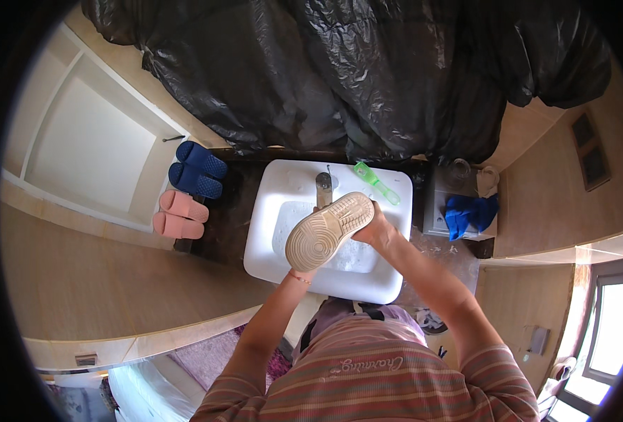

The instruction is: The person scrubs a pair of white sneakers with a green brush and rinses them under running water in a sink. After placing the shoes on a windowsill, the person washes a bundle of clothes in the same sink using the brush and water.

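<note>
A shoe (325, 232) is held over the sink basin, its beige, ridged sole turned up. My right hand (374, 228) grips its far right end. At the near left end, my left wrist, with a thin bracelet, passes beneath the shoe. Most of my left hand (303, 272) is hidden under it, and the shoe seems to rest in its grasp. Below lies the white sink (261, 243) with foamy water (350, 261) in the bowl. The tap (323, 184) stands just beyond the shoe. A green brush (376, 183) lies on the sink's far right rim.
Blue slippers (197, 170) and pink slippers (180, 214) stand left of the sink. Right of it, a blue cloth (470, 214) lies on a grey box (438, 211) beside a glass (458, 173). Black plastic sheeting (311, 77) hangs behind. A white shelf (90, 137) is at far left.
</note>
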`<state>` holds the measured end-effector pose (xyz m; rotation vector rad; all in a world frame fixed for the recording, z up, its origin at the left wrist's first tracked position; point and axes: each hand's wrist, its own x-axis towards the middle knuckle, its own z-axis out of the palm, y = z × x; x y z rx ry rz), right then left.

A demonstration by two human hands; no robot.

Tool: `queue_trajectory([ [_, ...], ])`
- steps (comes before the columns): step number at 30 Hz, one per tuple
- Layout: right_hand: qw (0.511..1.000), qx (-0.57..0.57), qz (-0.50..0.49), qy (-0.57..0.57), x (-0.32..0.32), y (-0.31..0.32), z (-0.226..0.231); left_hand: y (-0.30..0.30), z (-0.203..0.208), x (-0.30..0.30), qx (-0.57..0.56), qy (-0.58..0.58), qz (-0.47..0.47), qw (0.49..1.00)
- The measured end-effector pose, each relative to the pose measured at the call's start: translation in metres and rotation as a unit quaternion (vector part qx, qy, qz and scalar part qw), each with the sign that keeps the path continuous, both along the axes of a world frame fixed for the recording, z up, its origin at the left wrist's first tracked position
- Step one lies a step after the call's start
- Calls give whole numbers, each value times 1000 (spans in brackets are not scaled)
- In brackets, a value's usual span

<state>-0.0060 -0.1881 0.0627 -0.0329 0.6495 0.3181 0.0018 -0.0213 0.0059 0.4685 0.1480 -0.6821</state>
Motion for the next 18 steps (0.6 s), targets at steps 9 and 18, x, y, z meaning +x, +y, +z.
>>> queue_trajectory([
  [9,987,-12,-95,-127,-7,29,-34,-19,45,3,259,-249,23,933],
  [18,971,-194,16,-136,-5,-3,-1,4,80,56,306,-170,-161,923],
])
